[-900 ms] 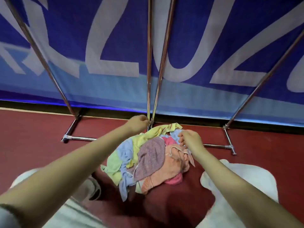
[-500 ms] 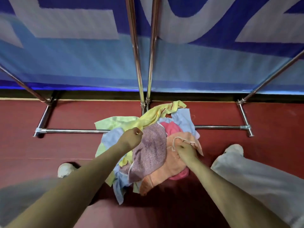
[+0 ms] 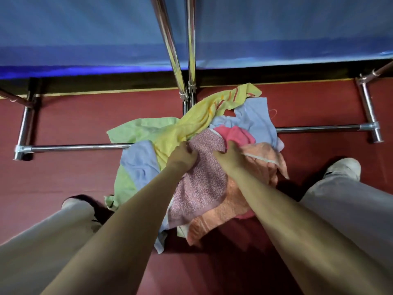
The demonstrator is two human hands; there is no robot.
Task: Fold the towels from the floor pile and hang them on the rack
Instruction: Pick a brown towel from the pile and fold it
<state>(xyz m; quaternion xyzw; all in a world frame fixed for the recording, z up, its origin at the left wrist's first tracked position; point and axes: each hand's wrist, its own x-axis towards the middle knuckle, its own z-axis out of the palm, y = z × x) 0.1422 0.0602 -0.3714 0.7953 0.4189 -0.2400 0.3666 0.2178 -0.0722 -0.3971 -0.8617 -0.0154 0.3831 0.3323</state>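
we see the speckled mauve-pink cloth towel (image 3: 202, 177) lying on top of the heap of mixed-colour towels (image 3: 191, 158) on the dark red floor (image 3: 74, 184). both hands hold its far edge: the left hand (image 3: 182, 155) has its fingers curled round the left corner, and the right hand (image 3: 226, 158) grips the right corner, fingers bunched into the fabric. the two hands are near each other, with a short span of mauve cloth between them.

outward in the heap we count one yellow towel with orange stripes (image 3: 204, 118) running up toward the rack's centre, one pale green towel (image 3: 140, 130) under it on the left, light blue cloth in two places (left (image 3: 140, 162) and upper right (image 3: 255, 120)), one bright pink towel (image 3: 236, 135) and one peach-orange towel (image 3: 261, 165) just beside the right hand. whether the two blue patches are one towel, we cannot tell.

the heap covers the middle of the chrome metal rack's low crossbar (image 3: 74, 148), which shows bare on the left and on the right (image 3: 319, 128). two upright poles (image 3: 170, 43) rise from the centre, close together, touching the yellow towel's far end. two side feet stand well apart at left (image 3: 24, 128) and right (image 3: 369, 111).

bare floor lies open on both sides of the heap. behind the rack hangs a blue banner (image 3: 85, 28). two legs in light grey trousers (image 3: 350, 209) flank the heap, each ending in a pale shoe (image 3: 342, 167).
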